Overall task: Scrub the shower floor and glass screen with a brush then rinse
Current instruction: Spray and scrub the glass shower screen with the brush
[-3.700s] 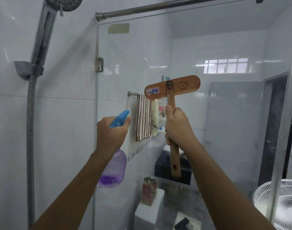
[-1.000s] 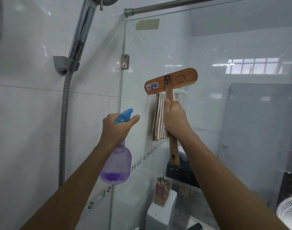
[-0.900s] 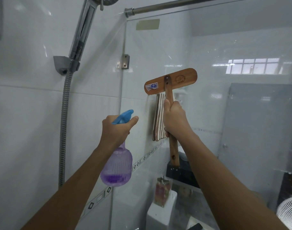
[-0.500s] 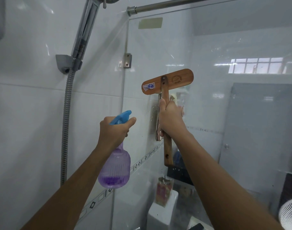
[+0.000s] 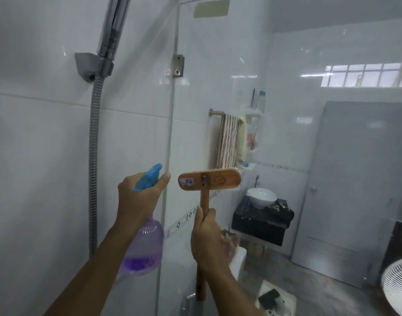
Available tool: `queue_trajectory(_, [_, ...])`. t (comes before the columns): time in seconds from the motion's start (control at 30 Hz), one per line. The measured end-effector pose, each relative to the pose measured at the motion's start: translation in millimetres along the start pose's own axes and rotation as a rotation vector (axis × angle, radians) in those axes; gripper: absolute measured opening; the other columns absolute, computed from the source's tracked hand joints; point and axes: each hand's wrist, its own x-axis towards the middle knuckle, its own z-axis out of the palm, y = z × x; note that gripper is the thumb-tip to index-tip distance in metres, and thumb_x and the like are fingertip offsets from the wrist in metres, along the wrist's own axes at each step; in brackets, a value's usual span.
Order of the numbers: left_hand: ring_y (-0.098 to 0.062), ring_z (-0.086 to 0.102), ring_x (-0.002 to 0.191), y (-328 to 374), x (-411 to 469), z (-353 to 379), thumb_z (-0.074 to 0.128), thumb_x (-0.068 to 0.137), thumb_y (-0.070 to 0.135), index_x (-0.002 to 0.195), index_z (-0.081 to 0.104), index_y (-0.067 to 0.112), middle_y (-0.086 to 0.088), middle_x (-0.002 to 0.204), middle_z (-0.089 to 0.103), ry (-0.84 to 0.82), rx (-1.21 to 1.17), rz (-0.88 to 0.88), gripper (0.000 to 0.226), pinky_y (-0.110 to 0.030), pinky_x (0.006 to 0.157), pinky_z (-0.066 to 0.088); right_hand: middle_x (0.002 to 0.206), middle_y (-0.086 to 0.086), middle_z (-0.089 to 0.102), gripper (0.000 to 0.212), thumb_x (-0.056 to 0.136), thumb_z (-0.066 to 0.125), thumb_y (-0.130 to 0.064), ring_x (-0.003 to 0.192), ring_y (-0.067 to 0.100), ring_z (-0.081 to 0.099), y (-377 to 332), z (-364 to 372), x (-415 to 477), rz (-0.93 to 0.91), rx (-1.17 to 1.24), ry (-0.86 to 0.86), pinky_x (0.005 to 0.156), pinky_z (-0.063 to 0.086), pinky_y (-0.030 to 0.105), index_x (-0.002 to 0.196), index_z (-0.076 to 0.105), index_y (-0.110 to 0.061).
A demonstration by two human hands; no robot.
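Note:
A wooden T-shaped brush [image 5: 209, 182] is pressed with its head flat against the glass screen [image 5: 309, 156], its handle pointing down. My right hand [image 5: 206, 238] grips that handle below the head. My left hand [image 5: 138, 199] holds a purple spray bottle [image 5: 143, 249] with a blue nozzle, just left of the brush and close to the glass edge. The bottle holds a little purple liquid at its bottom. The shower floor is out of view.
A chrome shower head holder [image 5: 90, 65] and metal hose [image 5: 94, 160] hang on the white tiled wall at left. Behind the glass are a striped towel [image 5: 227, 142], a washbasin [image 5: 261, 198], a toilet and a white fan [image 5: 398, 286].
My right hand has drawn the brush down the glass, from above the towel rail to below it. My left hand with the spray bottle has stayed about where it was.

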Motion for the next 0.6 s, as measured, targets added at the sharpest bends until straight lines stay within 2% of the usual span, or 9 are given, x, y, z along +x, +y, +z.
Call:
queue_trajectory(0.07, [-0.030, 0.063, 0.061, -5.0, -5.9, -0.1, 0.071, 0.087, 0.036, 0.079, 0.065, 0.007, -0.015, 0.065, 0.063, -0.005, 0.018, 0.011, 0.032, -0.012, 0.051, 0.044, 0.072, -0.001, 0.056, 0.034, 0.103, 0.030, -0.049, 0.057, 0.007, 0.055, -6.3, 5.4, 1.4, -0.013, 0.051, 0.008, 0.052, 0.050, 0.018, 0.105, 0.049, -0.021])
queue_trajectory(0.13, [-0.030, 0.062, 0.059, -6.9, -8.8, 0.6, 0.071, 0.087, 0.035, 0.077, 0.064, 0.007, -0.015, 0.064, 0.061, -0.014, 0.010, 0.025, 0.031, -0.010, 0.049, 0.046, 0.074, -0.001, 0.055, 0.035, 0.103, 0.029, -0.050, 0.061, 0.010, 0.057, -26.2, 6.8, 19.6, -0.055, 0.094, 0.044, 0.058, 0.056, 0.029, 0.107, 0.048, -0.020])
queue_trajectory(0.17, [-0.031, 0.062, 0.059, -7.6, -10.2, 1.0, 0.072, 0.087, 0.035, 0.075, 0.064, 0.007, -0.016, 0.064, 0.061, -0.020, 0.002, 0.025, 0.032, -0.014, 0.051, 0.049, 0.075, 0.000, 0.056, 0.036, 0.104, 0.029, -0.049, 0.063, 0.012, 0.058, -39.6, 4.3, 31.3, -0.081, 0.093, 0.063, 0.061, 0.058, 0.036, 0.108, 0.048, -0.019])
queue_trajectory(0.23, [-0.035, 0.063, 0.061, -7.0, -11.9, 1.8, 0.074, 0.087, 0.035, 0.072, 0.063, 0.006, -0.019, 0.064, 0.061, -0.020, -0.018, 0.017, 0.034, -0.034, 0.058, 0.057, 0.078, 0.001, 0.057, 0.038, 0.105, 0.029, -0.048, 0.065, 0.013, 0.059, -70.6, -8.1, 55.0, -0.146, 0.087, 0.106, 0.062, 0.059, 0.041, 0.110, 0.049, -0.016])
queue_trajectory(0.3, [-0.038, 0.064, 0.063, -5.7, -14.2, 2.1, 0.075, 0.086, 0.035, 0.072, 0.065, 0.003, -0.022, 0.066, 0.061, -0.012, -0.032, 0.001, 0.036, -0.046, 0.062, 0.057, 0.078, 0.001, 0.056, 0.036, 0.106, 0.029, -0.045, 0.064, 0.012, 0.058, -94.9, -24.3, 67.1, -0.206, 0.092, 0.142, 0.059, 0.058, 0.038, 0.109, 0.049, -0.014])
queue_trajectory(0.4, [-0.040, 0.064, 0.065, -6.8, -20.4, 3.3, 0.075, 0.086, 0.033, 0.074, 0.066, 0.000, -0.023, 0.068, 0.063, -0.012, -0.037, -0.013, 0.036, -0.048, 0.062, 0.056, 0.080, 0.000, 0.057, 0.030, 0.107, 0.029, -0.044, 0.065, 0.008, 0.056, -79.8, -30.1, 60.4, -0.218, 0.062, 0.154, 0.058, 0.053, 0.028, 0.104, 0.047, -0.020])
queue_trajectory(0.47, [-0.040, 0.064, 0.065, -8.6, -25.8, 3.7, 0.074, 0.087, 0.033, 0.076, 0.067, 0.000, -0.022, 0.068, 0.064, -0.017, -0.045, -0.016, 0.035, -0.044, 0.059, 0.056, 0.078, 0.000, 0.057, 0.032, 0.106, 0.029, -0.047, 0.064, 0.008, 0.056, -36.7, -20.5, 37.4, -0.163, 0.050, 0.139, 0.057, 0.052, 0.027, 0.105, 0.047, -0.022])
queue_trajectory(0.6, [-0.034, 0.064, 0.061, -14.5, -39.5, 5.4, 0.072, 0.088, 0.031, 0.079, 0.068, 0.003, -0.017, 0.066, 0.063, -0.039, -0.032, -0.010, 0.030, -0.027, 0.054, 0.053, 0.079, -0.011, 0.050, 0.026, 0.106, 0.032, -0.043, 0.067, 0.005, 0.053, 39.2, -5.1, -30.1, 0.023, -0.061, 0.114, 0.052, 0.040, 0.007, 0.102, 0.049, -0.023])
